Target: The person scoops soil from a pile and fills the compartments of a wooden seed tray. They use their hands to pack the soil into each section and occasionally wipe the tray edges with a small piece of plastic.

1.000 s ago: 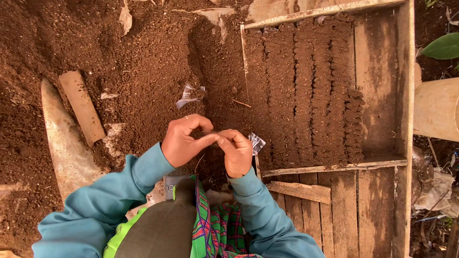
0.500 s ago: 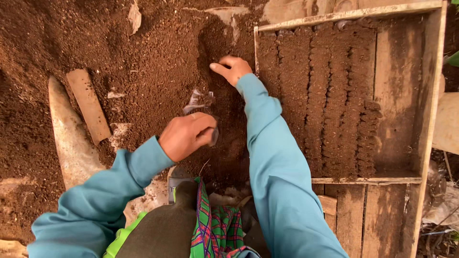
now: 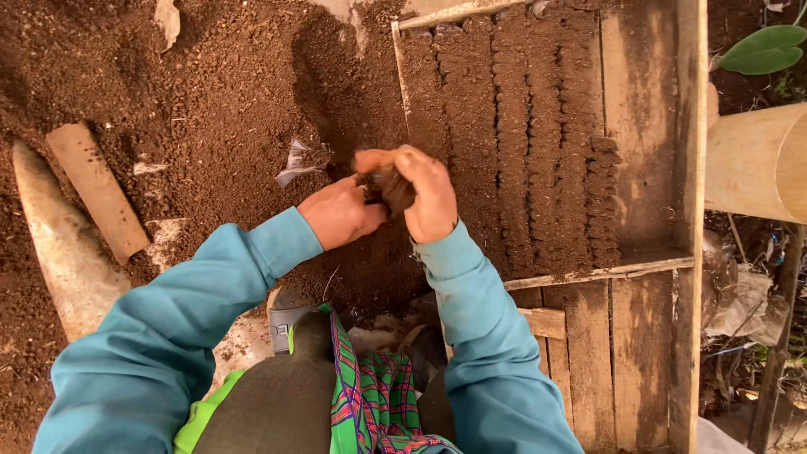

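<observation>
My left hand [image 3: 338, 214] and my right hand [image 3: 427, 192] meet over the dark soil heap [image 3: 210, 101], just left of a wooden frame [image 3: 689, 126]. Between the fingers of both hands sits a small bag of soil [image 3: 388, 187], dark and lumpy; the right hand cups soil over its top, the left grips it from the side. Inside the frame, several rows of soil-filled bags [image 3: 521, 143] stand packed side by side, with a bare wooden strip to their right.
A flat wooden stick [image 3: 97, 189] and a pale curved blade-like piece [image 3: 59, 244] lie on the soil at left. A clear plastic scrap [image 3: 296, 164] lies near my hands. A pale cylinder [image 3: 752, 160] and a green leaf [image 3: 761, 50] are at right.
My right hand, which reached out to the soil beside the frame half a second ago, has come back to my left hand with soil. Both hands now hold the small bag together.
</observation>
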